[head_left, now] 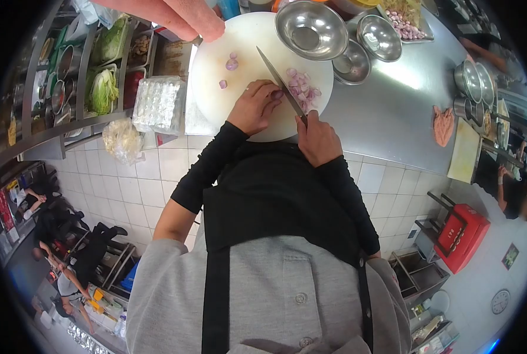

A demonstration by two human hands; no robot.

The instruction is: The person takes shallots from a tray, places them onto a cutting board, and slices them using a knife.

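The left hand (pixel 251 109) is curled, its fingers bent and gathered toward the right hand (pixel 321 138), which is closed in a grip beside it, nearer the torso. Behind the hands, the left forearm (pixel 214 165) and right forearm (pixel 353 189) slant outward, both black-sleeved.

You wear a grey short-sleeved shirt (pixel 163 283) | your shirt's placket (pixel 297 272) has pale round buttons (pixel 300 299) | your apron (pixel 275 206) is black, with black straps (pixel 216 301), one of them dotted | you also wear black arm sleeves (pixel 215 168), snug and wrinkled
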